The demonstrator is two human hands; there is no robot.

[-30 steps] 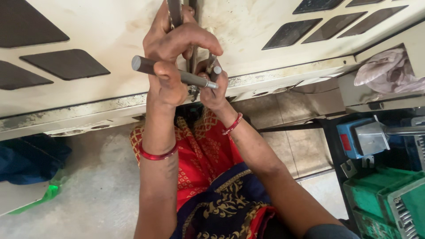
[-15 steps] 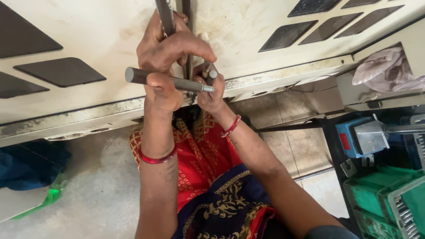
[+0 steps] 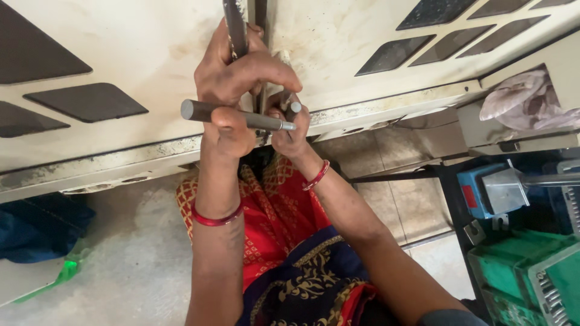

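Left hand (image 3: 232, 90) fisted around a grey metal rod (image 3: 232, 116), held level against the lower edge of a stained cream panel (image 3: 145, 54) with dark vents. Right hand (image 3: 290, 124) pinches the rod's tip. Bare concrete floor (image 3: 115, 265) below, green machine (image 3: 531, 278) at right.
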